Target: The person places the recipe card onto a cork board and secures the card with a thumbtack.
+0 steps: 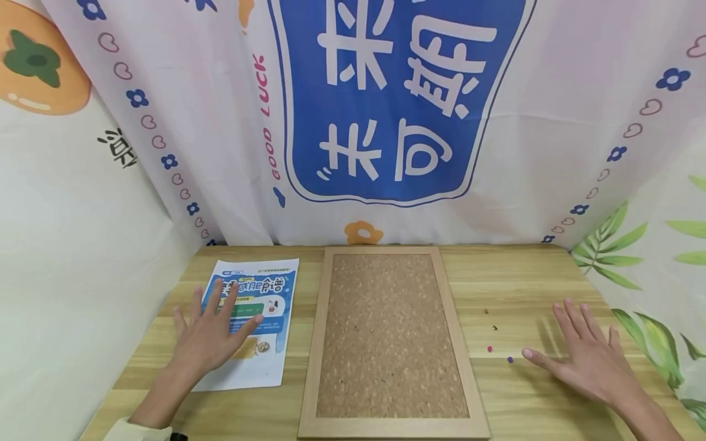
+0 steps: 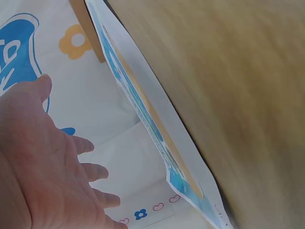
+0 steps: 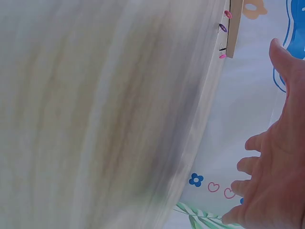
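My left hand (image 1: 206,337) hovers with spread fingers over a printed sheet of paper (image 1: 250,373), covering part of its blue design. In the left wrist view that hand (image 2: 52,157) is apart from the sheet (image 2: 152,86) and holds nothing. A wood-framed cork board (image 1: 391,343) lies flat on the table between the hands. To its right are several small push pins, among them a pink pin (image 1: 489,349) and a purple pin (image 1: 510,359). The right hand (image 1: 592,361), also spread and holding nothing, is raised above the table just right of the pins.
The wood-grain table (image 1: 529,282) reaches back to a white curtain (image 1: 513,202) with a blue printed panel. Patterned cloth (image 1: 66,245) also hangs on the left and right sides. The right wrist view shows pins such as a purple one (image 3: 222,27) near the board's frame (image 3: 234,28).
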A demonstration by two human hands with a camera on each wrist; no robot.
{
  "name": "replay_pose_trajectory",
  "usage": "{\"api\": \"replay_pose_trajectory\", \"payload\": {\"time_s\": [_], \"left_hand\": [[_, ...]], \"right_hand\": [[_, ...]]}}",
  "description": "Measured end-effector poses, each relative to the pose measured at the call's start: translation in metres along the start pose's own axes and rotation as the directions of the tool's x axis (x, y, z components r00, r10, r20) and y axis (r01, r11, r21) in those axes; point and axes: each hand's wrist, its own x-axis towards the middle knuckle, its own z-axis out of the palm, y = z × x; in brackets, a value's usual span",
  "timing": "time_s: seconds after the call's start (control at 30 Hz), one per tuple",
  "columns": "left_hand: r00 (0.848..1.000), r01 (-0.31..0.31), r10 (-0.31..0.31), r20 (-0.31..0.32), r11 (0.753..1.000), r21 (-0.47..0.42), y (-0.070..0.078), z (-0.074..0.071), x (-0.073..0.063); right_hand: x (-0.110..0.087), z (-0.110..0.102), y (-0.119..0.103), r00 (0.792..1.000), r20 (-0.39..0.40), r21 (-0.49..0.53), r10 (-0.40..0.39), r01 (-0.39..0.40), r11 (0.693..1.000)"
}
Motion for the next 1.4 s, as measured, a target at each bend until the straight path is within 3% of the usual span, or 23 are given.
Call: {"api": "replay_pose_trajectory", "payload": {"time_s": [0.57,0.83,1.1,1.4], "left_hand": [[1.000,-0.001,0.000,-0.019,1.000,-0.026,-0.007,0.001,0.001],[1.000,-0.020,0.020,0.000,0.999,-0.028,-0.011,-0.004,0.007],[0.999,-0.034,0.036,0.027,0.998,-0.051,-0.019,-0.009,0.014],[0.998,-0.041,0.045,0.048,0.996,-0.077,-0.032,-0.010,0.021]], "right_hand": [[0.005,0.008,-0.002,1.000,-0.008,0.024,-0.014,0.014,1.000],[0.013,0.009,-0.008,0.998,-0.038,0.082,-0.049,0.052,0.995],[0.022,0.006,-0.013,0.997,-0.007,0.113,-0.072,0.072,0.991],[0.032,0.005,-0.015,0.991,-0.023,0.141,-0.129,0.131,0.981]]}}
